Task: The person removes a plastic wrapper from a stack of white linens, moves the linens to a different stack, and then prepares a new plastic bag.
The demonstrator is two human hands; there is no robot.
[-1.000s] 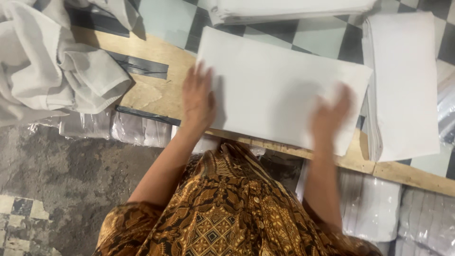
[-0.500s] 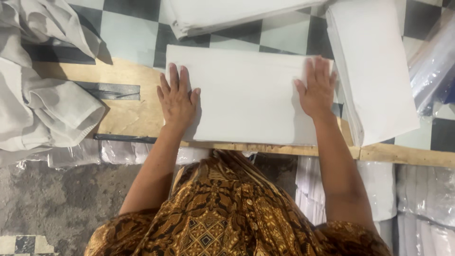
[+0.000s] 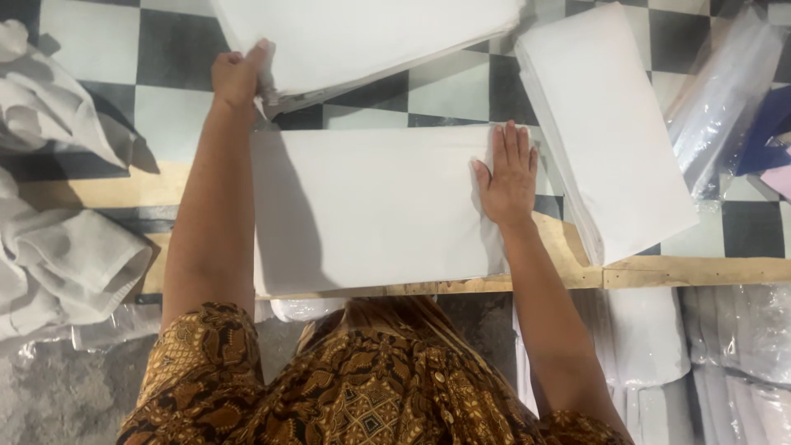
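Left hand (image 3: pixel 237 76) has left the folded white cloth (image 3: pixel 371 210) and now pinches a corner of the far cloth stack (image 3: pixel 362 37); right hand (image 3: pixel 507 177) stays flat, fingers spread, on the cloth's right edge.

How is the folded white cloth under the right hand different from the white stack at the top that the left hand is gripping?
The folded cloth lies flat and square to the wooden board, pressed by the open right hand. The top stack sits tilted, its corner pinched and apparently lifted by the left hand. The folded cloth shows whole; the top stack runs out of view. Both are plain white folded fabric.
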